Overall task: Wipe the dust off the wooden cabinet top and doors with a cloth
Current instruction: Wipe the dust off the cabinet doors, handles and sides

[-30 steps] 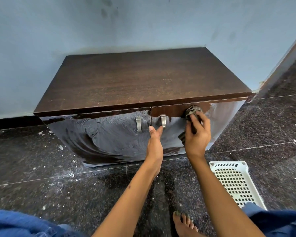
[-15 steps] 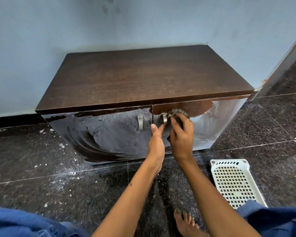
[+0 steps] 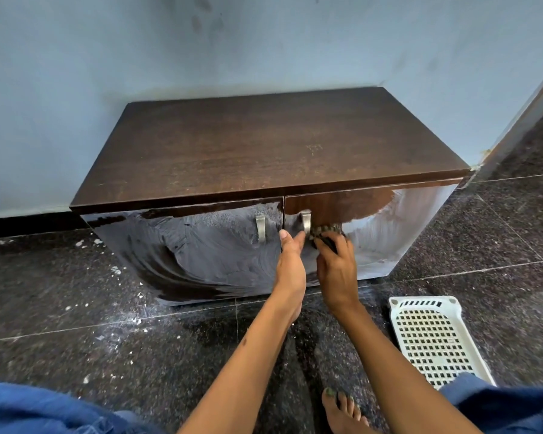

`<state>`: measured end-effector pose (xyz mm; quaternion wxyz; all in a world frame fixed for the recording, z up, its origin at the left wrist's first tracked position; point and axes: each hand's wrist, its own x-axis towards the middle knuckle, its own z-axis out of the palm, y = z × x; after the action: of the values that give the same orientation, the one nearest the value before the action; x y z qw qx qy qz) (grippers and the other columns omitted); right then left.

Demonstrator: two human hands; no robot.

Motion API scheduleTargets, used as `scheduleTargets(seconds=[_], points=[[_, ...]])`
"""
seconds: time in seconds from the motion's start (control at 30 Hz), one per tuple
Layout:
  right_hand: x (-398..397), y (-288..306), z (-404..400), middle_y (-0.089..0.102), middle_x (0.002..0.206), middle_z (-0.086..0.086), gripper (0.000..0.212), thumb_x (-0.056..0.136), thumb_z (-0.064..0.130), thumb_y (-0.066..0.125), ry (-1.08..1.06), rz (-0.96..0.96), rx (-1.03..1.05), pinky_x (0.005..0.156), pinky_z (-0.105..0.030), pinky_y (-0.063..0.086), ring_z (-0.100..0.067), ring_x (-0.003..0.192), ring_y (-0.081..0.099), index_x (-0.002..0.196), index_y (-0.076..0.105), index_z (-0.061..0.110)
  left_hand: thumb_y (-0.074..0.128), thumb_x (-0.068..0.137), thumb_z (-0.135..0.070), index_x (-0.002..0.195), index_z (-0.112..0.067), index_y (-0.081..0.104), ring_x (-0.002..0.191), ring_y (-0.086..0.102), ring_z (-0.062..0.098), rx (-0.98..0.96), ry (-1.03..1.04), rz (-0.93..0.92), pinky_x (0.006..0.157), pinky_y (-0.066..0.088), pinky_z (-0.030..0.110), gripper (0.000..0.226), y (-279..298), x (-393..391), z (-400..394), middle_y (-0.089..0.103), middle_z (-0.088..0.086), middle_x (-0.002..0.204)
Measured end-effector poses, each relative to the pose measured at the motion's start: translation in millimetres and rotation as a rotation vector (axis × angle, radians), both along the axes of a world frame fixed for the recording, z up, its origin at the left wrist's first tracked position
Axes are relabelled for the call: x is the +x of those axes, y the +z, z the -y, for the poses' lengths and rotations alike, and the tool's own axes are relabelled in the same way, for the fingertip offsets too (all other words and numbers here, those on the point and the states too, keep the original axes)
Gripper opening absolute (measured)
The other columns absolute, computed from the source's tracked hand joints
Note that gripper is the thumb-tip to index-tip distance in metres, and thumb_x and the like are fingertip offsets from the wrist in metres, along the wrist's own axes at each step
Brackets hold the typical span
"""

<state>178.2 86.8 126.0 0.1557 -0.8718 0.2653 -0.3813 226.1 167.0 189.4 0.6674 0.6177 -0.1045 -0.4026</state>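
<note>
A low dark wooden cabinet [image 3: 264, 145] stands against the blue wall, its top bare. Both doors carry whitish dust smears; the right door [image 3: 405, 220] has a clean brown patch along its upper part. My right hand [image 3: 336, 267] grips a dark patterned cloth [image 3: 325, 231] and presses it on the right door just beside that door's metal handle [image 3: 306, 222]. My left hand [image 3: 290, 261] rests with straight fingers on the doors' middle seam, fingertips near the right handle. The left door [image 3: 201, 245] has its own handle [image 3: 261, 227].
A white perforated plastic basket [image 3: 433, 339] lies on the dark speckled floor at the right. White dust specks dot the floor by the cabinet's left foot. My bare foot [image 3: 342, 411] and blue-clad knees fill the bottom edge. A door frame [image 3: 521, 120] rises at right.
My right hand has swept the cloth leftward and down across the right door, from its upper middle to beside the handle, widening the clean patch. My left hand stayed at the seam.
</note>
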Motion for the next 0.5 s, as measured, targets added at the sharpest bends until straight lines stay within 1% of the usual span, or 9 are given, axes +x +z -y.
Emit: scheduleTargets(seconds=[0.07, 0.1, 0.13, 0.17, 0.23, 0.3, 0.37, 0.43, 0.5], points=[[9.0, 7.7, -2.1, 0.058, 0.113, -0.022, 0.023, 0.085, -0.006, 0.058, -0.017, 0.104, 0.045, 0.082, -0.038, 0.047, -0.035, 0.101, 0.05, 0.105, 0.067, -0.006, 0.004, 0.097, -0.052, 0.145, -0.016, 0.033, 0.142, 0.021, 0.011, -0.004, 0.009, -0.007, 0.11, 0.014, 0.025, 0.066, 0.7, 1.3, 1.2, 0.029, -0.002, 0.153], [13.8, 10.5, -2.4, 0.058, 0.114, -0.022, 0.022, 0.088, 0.0, 0.055, -0.027, 0.137, 0.043, 0.085, -0.031, 0.042, -0.03, 0.103, 0.046, 0.106, 0.067, -0.005, 0.004, 0.098, -0.051, 0.144, -0.015, 0.033, 0.142, 0.022, 0.012, -0.004, 0.02, -0.016, 0.109, 0.014, 0.025, 0.066, 0.7, 2.0, 1.5, 0.029, -0.002, 0.153], [16.0, 11.0, -2.2, 0.057, 0.114, -0.022, 0.023, 0.09, 0.004, 0.052, -0.026, 0.141, 0.028, 0.086, -0.027, 0.038, -0.028, 0.103, 0.044, 0.105, 0.067, -0.005, 0.004, 0.098, -0.051, 0.144, -0.014, 0.033, 0.142, 0.022, 0.012, -0.006, 0.034, -0.031, 0.109, 0.015, 0.024, 0.066, 1.1, 2.4, 1.5, 0.03, -0.001, 0.152], [14.3, 9.6, -2.3, 0.057, 0.113, -0.022, 0.022, 0.09, 0.004, 0.053, -0.01, 0.119, 0.01, 0.085, -0.029, 0.04, -0.03, 0.102, 0.045, 0.104, 0.067, -0.005, 0.004, 0.098, -0.051, 0.144, -0.012, 0.034, 0.141, 0.023, 0.013, -0.01, 0.045, -0.045, 0.11, 0.015, 0.025, 0.067, 1.6, 2.6, 1.1, 0.031, 0.0, 0.152], [5.2, 3.0, -3.3, 0.059, 0.111, -0.024, 0.02, 0.084, -0.005, 0.06, 0.026, 0.026, -0.015, 0.078, -0.042, 0.05, -0.038, 0.098, 0.051, 0.103, 0.068, -0.006, 0.004, 0.098, -0.05, 0.143, -0.009, 0.035, 0.141, 0.026, 0.013, -0.023, 0.059, -0.055, 0.112, 0.015, 0.026, 0.068, 1.7, 2.5, 1.6, 0.034, 0.002, 0.151], [-2.4, 0.4, -1.3, 0.059, 0.11, -0.025, 0.024, 0.08, -0.011, 0.063, 0.046, -0.024, -0.014, 0.074, -0.048, 0.052, -0.042, 0.095, 0.054, 0.103, 0.068, -0.006, 0.005, 0.098, -0.05, 0.143, -0.008, 0.035, 0.14, 0.026, 0.014, -0.032, 0.071, -0.059, 0.113, 0.015, 0.027, 0.068, 3.3, 1.8, 2.9, 0.034, 0.003, 0.15], [1.9, 4.7, 1.1, 0.058, 0.112, -0.024, 0.025, 0.082, -0.009, 0.061, 0.032, 0.021, -0.004, 0.077, -0.044, 0.051, -0.04, 0.098, 0.051, 0.106, 0.067, -0.005, 0.004, 0.098, -0.05, 0.143, -0.009, 0.035, 0.14, 0.026, 0.014, -0.03, 0.076, -0.061, 0.113, 0.015, 0.028, 0.068, 3.5, 1.6, 4.1, 0.033, 0.003, 0.151], [10.3, 7.7, -0.3, 0.056, 0.115, -0.024, 0.026, 0.085, -0.003, 0.057, -0.008, 0.086, 0.001, 0.082, -0.036, 0.045, -0.031, 0.103, 0.044, 0.11, 0.065, -0.004, 0.004, 0.098, -0.051, 0.143, -0.01, 0.035, 0.141, 0.025, 0.014, -0.019, 0.069, -0.062, 0.113, 0.014, 0.029, 0.068, 3.0, 1.7, 3.8, 0.032, 0.002, 0.151], [13.1, 3.9, -3.9, 0.056, 0.116, -0.024, 0.026, 0.086, -0.002, 0.057, -0.017, 0.1, 0.019, 0.082, -0.034, 0.043, -0.03, 0.104, 0.044, 0.111, 0.065, -0.004, 0.003, 0.097, -0.051, 0.143, -0.011, 0.035, 0.141, 0.024, 0.014, -0.014, 0.057, -0.068, 0.113, 0.014, 0.03, 0.069, 3.5, 1.6, 2.8, 0.031, 0.002, 0.152]])
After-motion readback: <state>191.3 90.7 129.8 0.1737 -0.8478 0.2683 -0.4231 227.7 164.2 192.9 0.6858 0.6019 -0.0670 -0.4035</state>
